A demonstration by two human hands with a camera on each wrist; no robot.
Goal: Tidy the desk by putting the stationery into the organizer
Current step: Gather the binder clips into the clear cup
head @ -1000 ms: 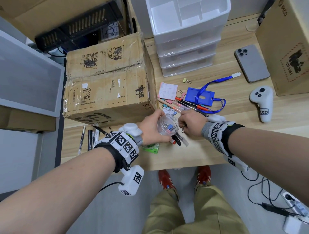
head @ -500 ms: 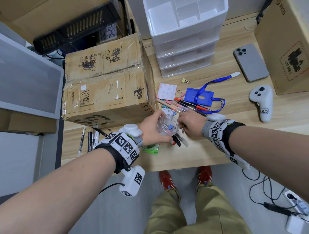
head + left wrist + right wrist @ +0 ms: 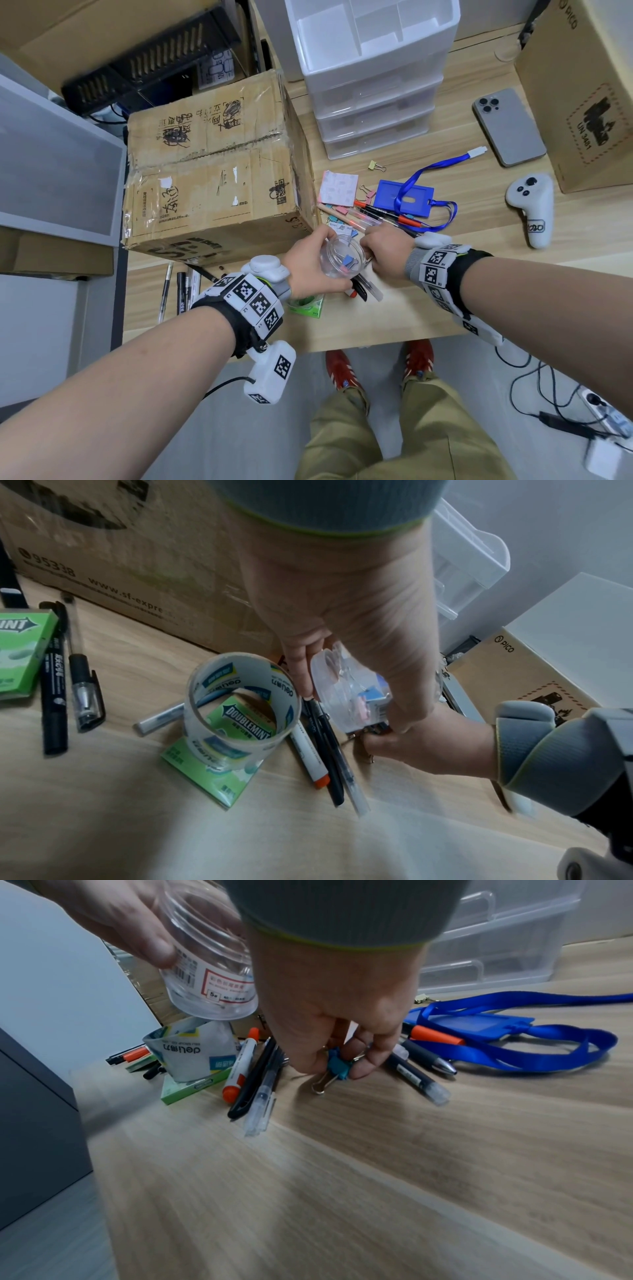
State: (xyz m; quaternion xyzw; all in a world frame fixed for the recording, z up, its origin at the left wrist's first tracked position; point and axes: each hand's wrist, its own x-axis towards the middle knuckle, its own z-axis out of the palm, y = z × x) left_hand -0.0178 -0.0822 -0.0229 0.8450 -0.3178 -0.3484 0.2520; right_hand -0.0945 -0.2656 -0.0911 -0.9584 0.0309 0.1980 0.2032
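Observation:
My left hand grips a small clear plastic jar just above the desk; a few coloured binder clips lie inside it. In the right wrist view the jar shows a white label. My right hand is beside the jar and pinches a teal binder clip at the desk surface. Pens and markers lie under and around both hands. The white drawer organizer stands at the back of the desk, its top tray uncovered.
A big cardboard box sits left of the hands. A tape roll stands on a green gum pack. A blue badge holder with lanyard, sticky notes, a phone and a white controller lie further right.
The hands have stayed close together at the jar. My right hand has shifted slightly against the jar's side; the jar is in nearly the same place.

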